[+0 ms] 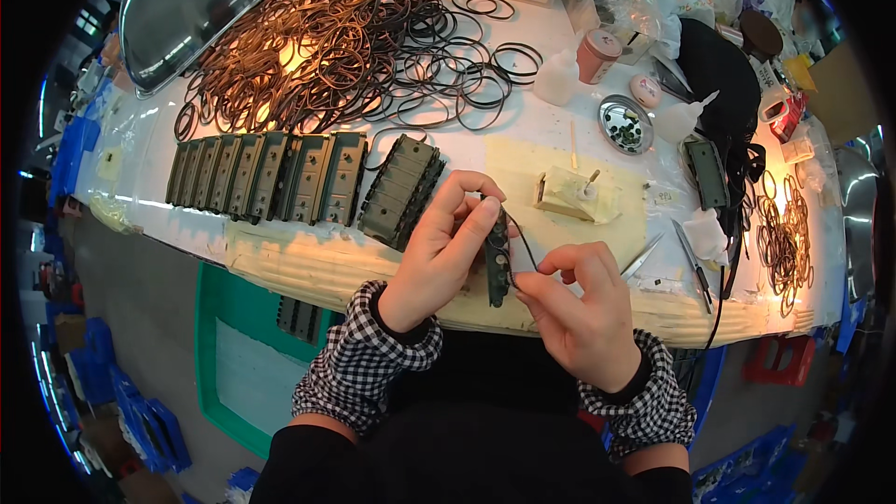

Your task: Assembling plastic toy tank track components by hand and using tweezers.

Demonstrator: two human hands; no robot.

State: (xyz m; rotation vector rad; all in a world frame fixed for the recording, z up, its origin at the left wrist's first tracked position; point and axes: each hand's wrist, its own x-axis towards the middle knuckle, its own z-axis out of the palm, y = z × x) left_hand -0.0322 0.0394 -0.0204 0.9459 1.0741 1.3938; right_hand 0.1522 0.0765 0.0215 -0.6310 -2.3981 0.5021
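Note:
Near the table's front edge, my left hand (431, 259) is closed round a narrow dark green plastic housing (498, 271), tilted upright. A thin black rubber ring (528, 241) loops out from the housing's right side. Thumb and fingers of my right hand (586, 315) pinch the lower part of that ring close to the housing. Left of my hands stands a row of similar green housings (271, 175), with another group (403, 189) set at an angle beside my left hand. Behind them lies a large tangled heap of black rubber rings (317, 51).
A tape-wrapped block (577, 194) sits on a yellowish sheet beyond my right hand. Tweezers (642, 257) and a dark-handled blade (693, 266) lie to the right. Farther back are a round metal dish (625, 123) and a white squeeze bottle (557, 77). Below the edge is a green tray (207, 355).

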